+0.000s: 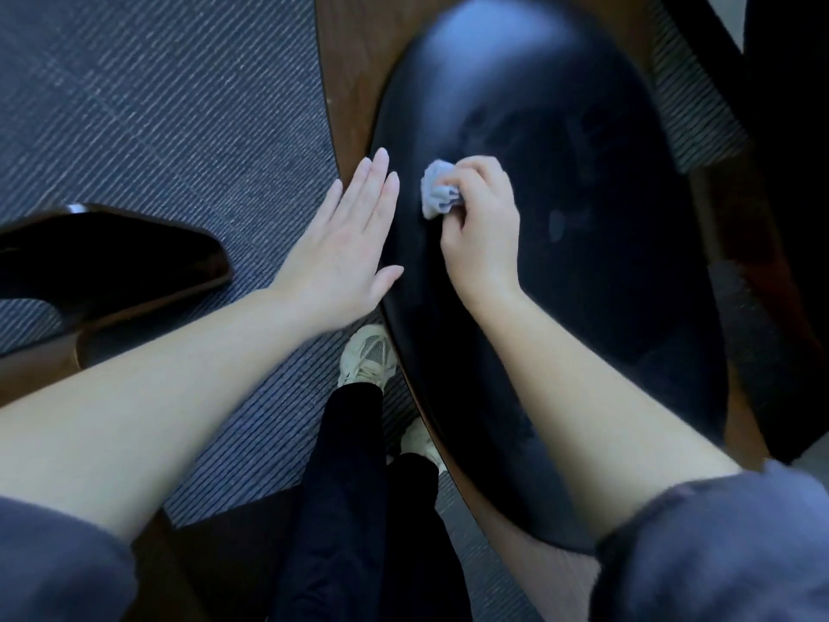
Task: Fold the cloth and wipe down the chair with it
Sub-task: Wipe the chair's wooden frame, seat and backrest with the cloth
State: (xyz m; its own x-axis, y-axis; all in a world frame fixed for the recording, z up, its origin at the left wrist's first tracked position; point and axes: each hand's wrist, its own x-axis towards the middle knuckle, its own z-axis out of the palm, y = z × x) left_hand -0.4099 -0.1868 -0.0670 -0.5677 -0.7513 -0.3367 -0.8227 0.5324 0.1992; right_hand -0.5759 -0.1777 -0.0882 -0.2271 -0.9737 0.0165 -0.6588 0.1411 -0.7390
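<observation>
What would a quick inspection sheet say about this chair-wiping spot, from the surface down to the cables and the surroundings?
Surface: glossy black chair seat in a brown wooden frame; faint smears show on it.
Job's things: small pale cloth, bunched up, against the left part of the seat.
Clutter: nothing seen.
Grips: right hand pinches the cloth; left hand lies flat, fingers straight, at the seat's left edge.
Cables: nothing seen.
Surroundings: striped grey-blue carpet; a second dark seat at the left; the person's pale shoes beside the chair.
</observation>
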